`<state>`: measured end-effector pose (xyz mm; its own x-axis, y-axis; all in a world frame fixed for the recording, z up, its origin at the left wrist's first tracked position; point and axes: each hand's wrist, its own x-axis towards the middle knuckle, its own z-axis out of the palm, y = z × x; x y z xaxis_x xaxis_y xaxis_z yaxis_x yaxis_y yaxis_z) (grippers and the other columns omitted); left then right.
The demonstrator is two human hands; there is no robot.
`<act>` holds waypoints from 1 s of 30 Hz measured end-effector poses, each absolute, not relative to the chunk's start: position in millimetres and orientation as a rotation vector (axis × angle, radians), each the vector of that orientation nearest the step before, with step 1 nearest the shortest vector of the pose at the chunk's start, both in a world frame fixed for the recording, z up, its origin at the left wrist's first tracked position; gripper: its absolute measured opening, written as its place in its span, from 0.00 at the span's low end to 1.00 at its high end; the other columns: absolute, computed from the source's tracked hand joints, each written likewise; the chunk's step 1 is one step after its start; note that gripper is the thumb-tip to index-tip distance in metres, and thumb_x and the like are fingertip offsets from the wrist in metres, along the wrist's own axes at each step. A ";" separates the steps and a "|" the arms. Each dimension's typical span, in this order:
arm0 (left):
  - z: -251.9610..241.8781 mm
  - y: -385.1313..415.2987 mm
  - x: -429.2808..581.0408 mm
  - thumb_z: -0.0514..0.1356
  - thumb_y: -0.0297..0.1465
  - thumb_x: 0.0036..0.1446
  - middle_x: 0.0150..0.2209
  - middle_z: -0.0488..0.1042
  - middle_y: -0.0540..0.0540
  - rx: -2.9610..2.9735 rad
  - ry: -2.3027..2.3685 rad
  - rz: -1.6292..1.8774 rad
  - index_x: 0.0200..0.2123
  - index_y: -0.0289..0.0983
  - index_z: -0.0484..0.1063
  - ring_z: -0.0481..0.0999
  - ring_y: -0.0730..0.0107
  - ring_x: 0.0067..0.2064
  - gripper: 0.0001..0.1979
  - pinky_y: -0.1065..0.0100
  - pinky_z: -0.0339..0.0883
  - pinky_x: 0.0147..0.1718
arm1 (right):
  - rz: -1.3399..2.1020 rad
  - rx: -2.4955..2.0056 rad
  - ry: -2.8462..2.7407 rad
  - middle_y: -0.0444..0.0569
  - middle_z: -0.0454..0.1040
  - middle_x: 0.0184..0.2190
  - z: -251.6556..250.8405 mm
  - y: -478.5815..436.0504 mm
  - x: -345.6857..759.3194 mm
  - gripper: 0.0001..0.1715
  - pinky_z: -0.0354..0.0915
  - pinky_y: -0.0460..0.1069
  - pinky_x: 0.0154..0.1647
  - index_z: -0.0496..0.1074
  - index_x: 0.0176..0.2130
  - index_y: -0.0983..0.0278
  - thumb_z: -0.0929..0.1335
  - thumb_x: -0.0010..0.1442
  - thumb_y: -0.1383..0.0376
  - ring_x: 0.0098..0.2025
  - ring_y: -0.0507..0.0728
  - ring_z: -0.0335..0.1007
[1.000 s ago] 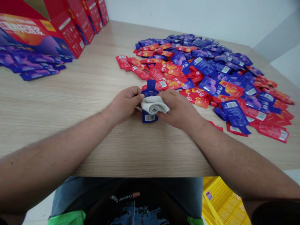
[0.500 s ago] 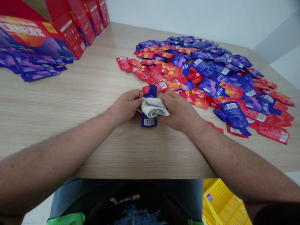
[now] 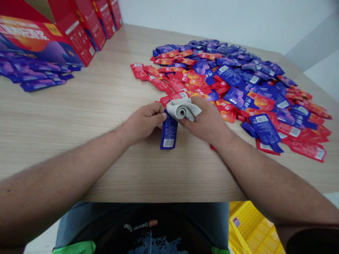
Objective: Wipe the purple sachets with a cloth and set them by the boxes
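A blue sachet (image 3: 168, 134) lies on the wooden table (image 3: 111, 106) in front of me, barcode end towards me. My left hand (image 3: 143, 121) pinches its upper left edge with closed fingers. My right hand (image 3: 206, 121) grips a rolled white cloth (image 3: 182, 108) and presses it on the sachet's far end. A big heap of red and blue sachets (image 3: 238, 88) spreads just beyond and to the right of both hands.
Red cartons (image 3: 66, 31) stand at the far left with a row of purple sachets (image 3: 34, 76) laid in front of them. A yellow crate (image 3: 251, 229) sits below the table edge at my right. My lap is under the near edge.
The cloth in my right hand has slid away from me, from the sachet's middle to its far end, uncovering most of the blue sachet. My left hand has kept its hold.
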<state>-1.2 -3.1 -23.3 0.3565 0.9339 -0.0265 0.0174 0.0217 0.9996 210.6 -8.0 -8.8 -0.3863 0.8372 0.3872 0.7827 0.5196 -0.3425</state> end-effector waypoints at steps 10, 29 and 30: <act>-18.6 -5.5 3.3 0.63 0.28 0.54 0.25 0.66 0.52 1.151 0.995 0.913 0.26 0.37 0.64 0.66 0.75 0.26 0.10 0.73 0.61 0.24 | 0.291 -1.213 -2.364 0.52 0.78 0.42 -5.5 -12.2 208.3 0.14 0.66 0.56 0.45 0.73 0.44 0.62 0.70 0.59 0.60 0.46 0.63 0.72; -19.6 -4.2 6.7 0.56 0.28 0.61 0.23 0.61 0.54 1.119 1.100 0.936 0.30 0.40 0.60 0.60 0.76 0.21 0.07 0.72 0.56 0.21 | 0.260 -1.213 -2.443 0.54 0.75 0.44 -3.8 -22.7 199.9 0.14 0.64 0.53 0.44 0.71 0.45 0.62 0.70 0.58 0.63 0.48 0.63 0.71; -19.7 -4.2 6.3 0.57 0.28 0.60 0.22 0.60 0.54 1.143 1.111 0.946 0.29 0.40 0.60 0.59 0.76 0.21 0.08 0.72 0.55 0.21 | 0.267 -1.202 -2.475 0.53 0.75 0.44 -3.3 -24.7 198.1 0.15 0.64 0.52 0.43 0.71 0.46 0.62 0.70 0.58 0.63 0.47 0.62 0.71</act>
<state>6.3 -4.2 -19.7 0.2072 0.9629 -0.1732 -0.0176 0.1807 0.9834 198.1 -24.7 -3.3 -0.5650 0.7868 0.2483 0.7156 0.6171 -0.3271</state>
